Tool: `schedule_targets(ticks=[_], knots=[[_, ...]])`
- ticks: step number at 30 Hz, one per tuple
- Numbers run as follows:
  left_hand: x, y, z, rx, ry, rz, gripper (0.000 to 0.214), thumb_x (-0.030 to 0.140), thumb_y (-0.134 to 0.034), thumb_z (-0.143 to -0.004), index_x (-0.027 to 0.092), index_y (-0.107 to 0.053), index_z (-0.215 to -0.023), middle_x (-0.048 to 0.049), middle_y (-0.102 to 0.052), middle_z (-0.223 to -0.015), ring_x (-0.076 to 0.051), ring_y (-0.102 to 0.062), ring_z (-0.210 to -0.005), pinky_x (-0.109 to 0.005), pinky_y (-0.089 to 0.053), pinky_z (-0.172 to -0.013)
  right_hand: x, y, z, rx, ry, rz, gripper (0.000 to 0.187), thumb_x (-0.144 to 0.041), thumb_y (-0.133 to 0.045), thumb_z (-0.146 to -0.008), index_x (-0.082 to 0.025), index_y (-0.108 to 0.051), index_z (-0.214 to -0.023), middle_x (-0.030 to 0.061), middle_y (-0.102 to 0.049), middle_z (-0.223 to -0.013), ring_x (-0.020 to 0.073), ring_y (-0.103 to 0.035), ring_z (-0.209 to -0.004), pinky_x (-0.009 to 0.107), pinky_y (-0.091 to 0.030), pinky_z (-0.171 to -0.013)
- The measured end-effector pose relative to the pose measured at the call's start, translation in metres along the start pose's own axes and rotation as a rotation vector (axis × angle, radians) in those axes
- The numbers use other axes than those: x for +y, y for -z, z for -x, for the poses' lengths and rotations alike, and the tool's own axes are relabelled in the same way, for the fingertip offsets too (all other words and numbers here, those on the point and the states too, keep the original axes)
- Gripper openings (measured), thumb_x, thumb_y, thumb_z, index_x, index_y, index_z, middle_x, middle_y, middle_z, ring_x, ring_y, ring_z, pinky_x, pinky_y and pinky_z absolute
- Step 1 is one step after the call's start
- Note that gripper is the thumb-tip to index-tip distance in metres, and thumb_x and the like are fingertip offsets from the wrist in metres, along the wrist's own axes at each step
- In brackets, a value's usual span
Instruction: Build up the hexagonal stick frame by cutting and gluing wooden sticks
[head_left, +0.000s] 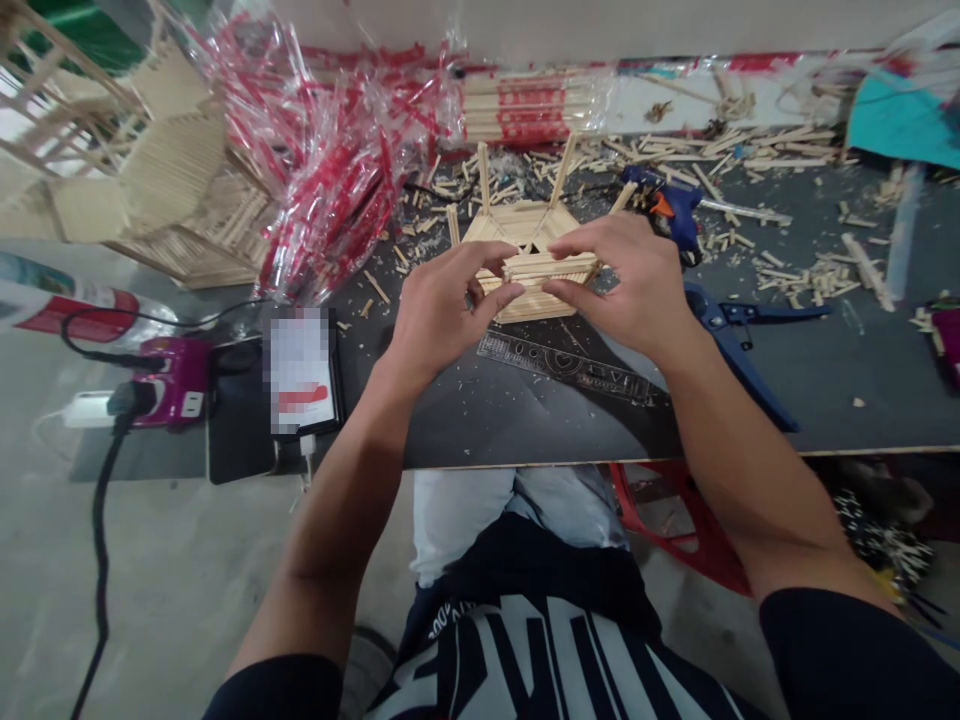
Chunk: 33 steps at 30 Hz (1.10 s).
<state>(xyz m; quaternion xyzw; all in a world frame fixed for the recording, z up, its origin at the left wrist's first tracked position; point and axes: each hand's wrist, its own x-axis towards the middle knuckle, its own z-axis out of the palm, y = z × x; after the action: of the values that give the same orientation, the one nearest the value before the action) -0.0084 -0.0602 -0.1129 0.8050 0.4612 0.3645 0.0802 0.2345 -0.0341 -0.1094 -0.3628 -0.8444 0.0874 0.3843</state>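
Observation:
Between my two hands is a short bundle of pale wooden sticks [536,268], lying level. My left hand [454,300] pinches its left end between thumb and fingers. At the other end, my right hand [622,275] grips it the same way. Just behind and below sits a hexagonal platform of wooden sticks [517,222] with upright posts at its corners; my hands cover part of it. Whether the bundle touches the platform, I cannot tell. A clear plastic ruler [562,365] with cut-out shapes lies on the dark table in front.
A blue glue gun [675,210] and blue-handled cutters [739,340] lie right of my hands. Stick offcuts [806,275] litter the table [465,420]. Left are plastic wrappers [337,170], a larger stick structure [165,180], a phone [304,370] and a purple power strip [176,380].

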Motion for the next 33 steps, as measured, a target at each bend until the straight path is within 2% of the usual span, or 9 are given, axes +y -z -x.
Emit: schedule_targets(ticks=[3, 10, 16, 23, 33], knots=[[0.0009, -0.0005, 0.0000, 0.010, -0.025, -0.013, 0.029, 0.043, -0.068, -0.099, 0.025, -0.068, -0.120, -0.0020, -0.076, -0.102, -0.010, -0.064, -0.064, -0.025, -0.054, -0.070, 0.0006, 0.0047, -0.0010, -0.017, -0.062, -0.065, 0.040, -0.064, -0.064, -0.094, -0.027, -0.073, -0.108, 0.0078, -0.079, -0.107, 0.0283, -0.072, -0.103, 0.047, -0.056, -0.093], [0.0038, -0.0005, -0.0007, 0.040, -0.047, -0.028, 0.027, 0.042, -0.069, -0.098, 0.023, -0.070, -0.118, -0.0014, -0.076, -0.100, -0.008, -0.061, -0.061, -0.024, -0.051, -0.069, 0.0005, 0.0070, -0.0032, 0.003, -0.152, -0.152, 0.031, -0.056, -0.073, -0.091, -0.025, -0.076, -0.091, 0.0044, -0.078, -0.088, 0.0232, -0.072, -0.084, 0.039, -0.057, -0.080], [0.0052, -0.0008, -0.0005, 0.036, -0.056, -0.021, 0.025, 0.036, -0.070, -0.097, 0.022, -0.070, -0.118, -0.0016, -0.076, -0.100, -0.010, -0.063, -0.063, -0.025, -0.050, -0.068, 0.0013, 0.0033, -0.0039, 0.008, -0.118, -0.177, 0.037, -0.061, -0.069, -0.092, -0.025, -0.076, -0.088, 0.0039, -0.078, -0.085, 0.0209, -0.072, -0.080, 0.037, -0.056, -0.078], [0.0067, 0.0009, -0.0012, -0.006, -0.007, -0.046, 0.025, 0.039, -0.069, -0.097, 0.023, -0.070, -0.117, -0.0030, -0.076, -0.100, -0.012, -0.063, -0.063, -0.027, -0.052, -0.069, 0.0022, 0.0030, -0.0039, 0.005, -0.102, -0.101, 0.048, -0.072, -0.060, -0.092, -0.027, -0.075, -0.087, 0.0044, -0.078, -0.083, 0.0216, -0.071, -0.078, 0.038, -0.056, -0.076], [0.0043, -0.0025, 0.0003, -0.023, -0.027, -0.054, 0.026, 0.040, -0.065, -0.099, 0.022, -0.070, -0.117, -0.0035, -0.077, -0.101, -0.013, -0.066, -0.069, -0.026, -0.051, -0.070, 0.0046, 0.0013, -0.0013, 0.010, -0.018, -0.062, 0.047, -0.069, -0.052, -0.098, -0.027, -0.072, -0.090, 0.0047, -0.077, -0.087, 0.0222, -0.069, -0.082, 0.039, -0.053, -0.080]])
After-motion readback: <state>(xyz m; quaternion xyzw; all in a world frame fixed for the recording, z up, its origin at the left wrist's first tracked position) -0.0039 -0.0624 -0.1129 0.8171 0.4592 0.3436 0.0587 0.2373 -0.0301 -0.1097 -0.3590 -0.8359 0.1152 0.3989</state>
